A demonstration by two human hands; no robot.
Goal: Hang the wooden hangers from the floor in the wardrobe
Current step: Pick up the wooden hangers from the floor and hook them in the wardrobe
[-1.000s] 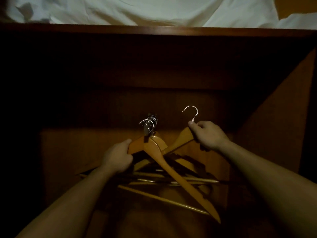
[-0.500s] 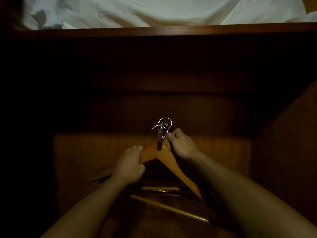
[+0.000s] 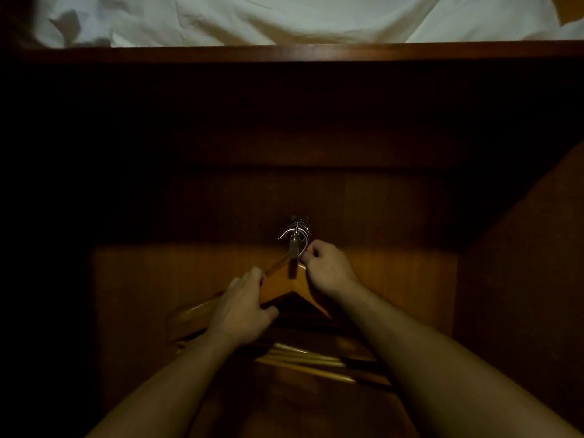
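Note:
A bunch of wooden hangers (image 3: 282,284) hangs in the dim wardrobe, their metal hooks (image 3: 297,230) stacked together on a rail end at the centre. My left hand (image 3: 241,311) grips the left shoulder of the hanger stack, thumb underneath. My right hand (image 3: 327,270) pinches the neck of a hanger just below the hooks, on the right side. The hangers' lower bars (image 3: 303,361) show pale beneath my forearms.
The wardrobe's dark wooden back panel (image 3: 363,200) and right side wall (image 3: 521,295) enclose the space. A wooden shelf edge (image 3: 284,53) runs across above, with white bedding (image 3: 252,17) on top. The left side is black shadow.
My right hand brought the separate hanger in from the right and its hook now sits with the other hooks. My left hand kept hold of the stack's left shoulder.

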